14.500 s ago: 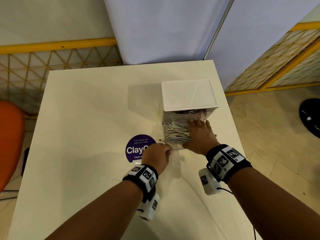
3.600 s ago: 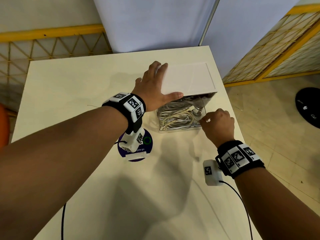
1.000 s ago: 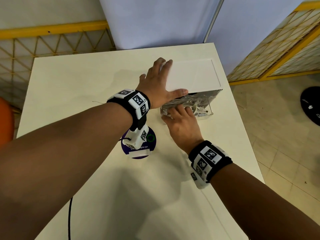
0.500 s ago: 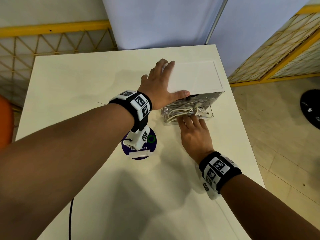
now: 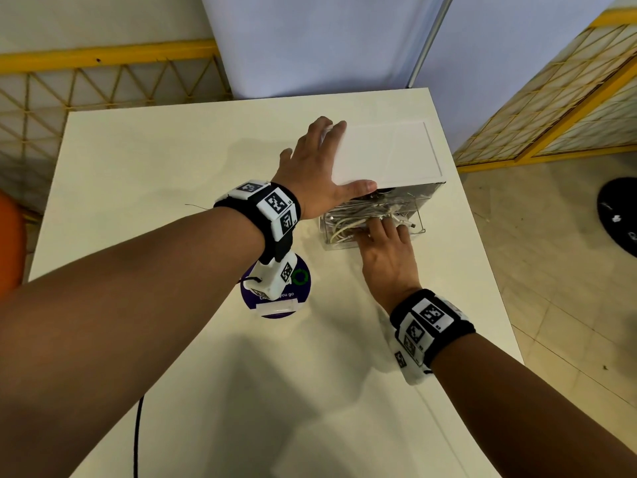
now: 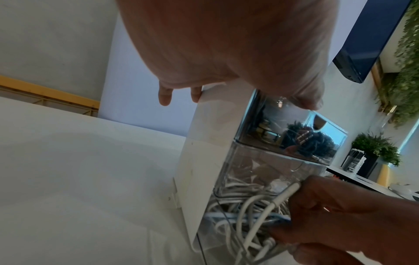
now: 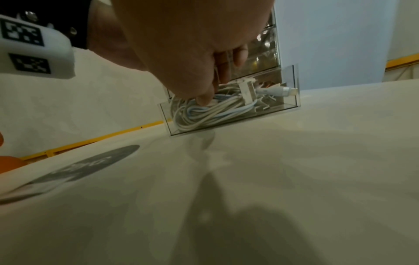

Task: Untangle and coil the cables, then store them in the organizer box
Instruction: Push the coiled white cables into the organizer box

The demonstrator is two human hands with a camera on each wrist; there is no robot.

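Table: cream top, carries everything. Nothing loose on it that I can see, so the cables look all stowed.

Box: white shell, clear front, stands at the far right of the table, directly under the left fingers. Two levels. A dark bundle shows behind the upper clear panel in the left wrist view. The lower drawer is pulled partway out toward the person.

Left hand: flat on the box top at its left edge, fingers straight and slightly spread, thumb along the front edge. Nothing gripped. My read: it pins the box so it does not slide while the other hand works the drawer.

Right hand: palm down in front of the box, fingers reaching over the drawer's front wall. Fingertips sit on the cables, bent a little, pressing rather than clamping; no pinch visible. Likely tamping the coil below the rim so the drawer clears the shell when pushed in.

Cables: white, one with a pale blue cast, loosely coiled in the drawer under the right fingertips. A white plug lies just right of them, tip close to the drawer's right wall. Could snag there on closing.

Sticker: purple disc on the table, near side of the left wrist, partly hidden by the wrist camera. Only "you go" reads; rest covered. No brand readable on box or cables.

Judgement: the task is nearly finished; closing the drawer remains.
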